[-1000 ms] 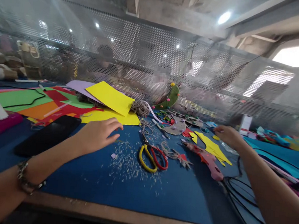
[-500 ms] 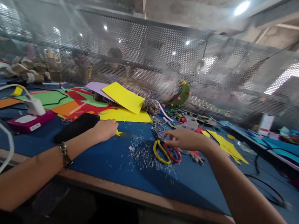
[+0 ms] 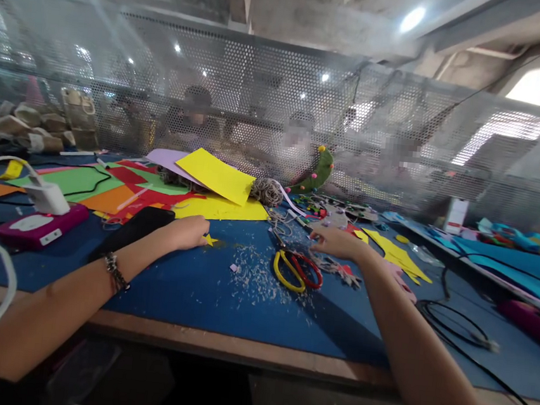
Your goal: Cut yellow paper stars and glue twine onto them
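My left hand (image 3: 185, 231) rests on the blue table cover (image 3: 185, 290), curled closed on a small yellow star piece (image 3: 209, 240) that pokes out at its fingertips. A bracelet (image 3: 111, 271) sits on that wrist. My right hand (image 3: 337, 242) lies just beyond the yellow and red handled scissors (image 3: 296, 270), fingers stretched leftward over small scraps, with nothing seen in it. Pale cuttings (image 3: 255, 279) are scattered between the hands.
A black phone (image 3: 131, 230) lies by my left forearm. A pink device (image 3: 38, 230) with a white charger (image 3: 47, 197) sits at left. Coloured sheets (image 3: 218, 175), a twine ball (image 3: 266, 192), a green felt piece (image 3: 319, 171) and black cable (image 3: 454, 322) crowd the table. People sit behind the mesh screen (image 3: 261, 100).
My right hand swung from the far right to just beyond the scissors. My left hand closed from spread fingers onto the yellow star. The view shifted left.
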The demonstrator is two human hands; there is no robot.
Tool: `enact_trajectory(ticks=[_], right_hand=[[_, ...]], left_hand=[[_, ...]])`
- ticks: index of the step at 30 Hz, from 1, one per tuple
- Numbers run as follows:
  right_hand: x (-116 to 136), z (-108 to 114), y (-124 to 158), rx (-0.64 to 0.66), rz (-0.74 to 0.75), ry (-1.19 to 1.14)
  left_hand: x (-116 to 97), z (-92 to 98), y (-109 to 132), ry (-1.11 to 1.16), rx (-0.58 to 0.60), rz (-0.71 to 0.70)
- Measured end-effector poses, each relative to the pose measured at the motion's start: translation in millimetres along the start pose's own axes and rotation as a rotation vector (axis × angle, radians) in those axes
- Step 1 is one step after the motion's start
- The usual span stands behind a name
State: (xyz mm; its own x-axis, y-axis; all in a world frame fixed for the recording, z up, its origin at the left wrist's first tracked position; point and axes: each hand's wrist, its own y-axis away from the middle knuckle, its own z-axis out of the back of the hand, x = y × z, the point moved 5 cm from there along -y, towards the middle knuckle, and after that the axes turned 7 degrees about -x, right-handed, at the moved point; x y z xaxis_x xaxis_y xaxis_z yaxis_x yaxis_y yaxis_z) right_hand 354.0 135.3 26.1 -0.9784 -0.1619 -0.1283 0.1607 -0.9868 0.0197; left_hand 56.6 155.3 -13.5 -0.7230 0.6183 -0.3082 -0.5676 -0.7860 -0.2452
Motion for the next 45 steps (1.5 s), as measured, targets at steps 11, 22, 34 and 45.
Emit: enact_trajectory(ticks=[11, 22, 34, 45], right_hand=[[0.3, 30.4, 8.5, -0.282, 0.065, -0.438], [58.4, 85.5, 32.6, -0.512, 0.304, -0.778], [14.5, 31.6, -2.9, -0.569, 0.046, -0.239], [0.1, 6.7, -19.4, -0.24, -0.01, -0.019]], left_hand=[[-7.8, 4.2, 4.7, -0.148, 0.073, 0.056], [-31.7, 13.1, 6.5, -0.091, -0.131, -0.03], [-59.1, 7.3, 37.8, -0.113, 0.05, -0.19], [-52.6, -0.6, 68.6, -0.176, 0.165, -0.161]])
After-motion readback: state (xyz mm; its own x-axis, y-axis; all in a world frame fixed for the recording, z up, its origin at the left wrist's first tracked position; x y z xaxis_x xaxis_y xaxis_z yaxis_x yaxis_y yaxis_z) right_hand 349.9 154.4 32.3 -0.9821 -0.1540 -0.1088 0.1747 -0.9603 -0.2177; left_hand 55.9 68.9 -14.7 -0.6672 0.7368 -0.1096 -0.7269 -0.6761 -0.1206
